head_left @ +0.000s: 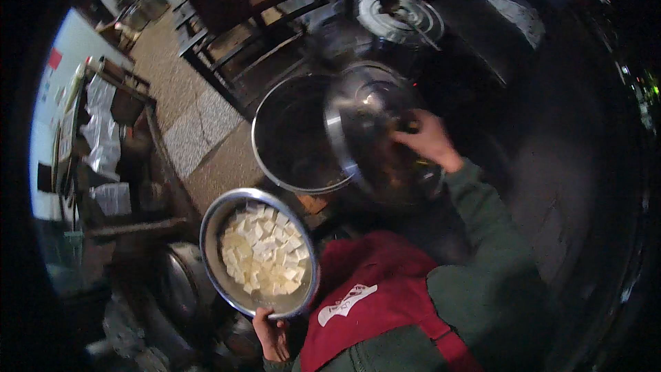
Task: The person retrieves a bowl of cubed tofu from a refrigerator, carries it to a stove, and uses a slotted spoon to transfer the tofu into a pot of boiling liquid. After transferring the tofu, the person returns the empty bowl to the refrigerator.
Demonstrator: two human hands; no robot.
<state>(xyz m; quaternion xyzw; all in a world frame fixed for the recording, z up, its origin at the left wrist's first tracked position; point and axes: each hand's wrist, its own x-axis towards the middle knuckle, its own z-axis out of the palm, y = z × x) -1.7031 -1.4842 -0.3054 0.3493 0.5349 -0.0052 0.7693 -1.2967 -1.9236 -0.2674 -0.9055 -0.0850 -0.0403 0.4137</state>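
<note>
My left hand (271,335) grips the near rim of a metal basin (212,262), fingers partly hidden under it. Cut white cubes that look like tofu (265,248) lie in the basin. With my right hand (430,141) I hold a round metal lid (351,107) by its middle, tilted over the right side of a large pot (260,155). The lid is somewhat smeared by motion. Past its edge the pot's dark inside shows, and its contents are too dark to make out. The basin is apart from the pot, on its near left side.
Behind the pot, a ladle (389,3) rests on another round lid (430,17). A dark wooden frame (213,62) stands beyond the pot. Shelving with plastic bags (102,127) is at the left, and a round metal vessel (180,279) sits left of the basin.
</note>
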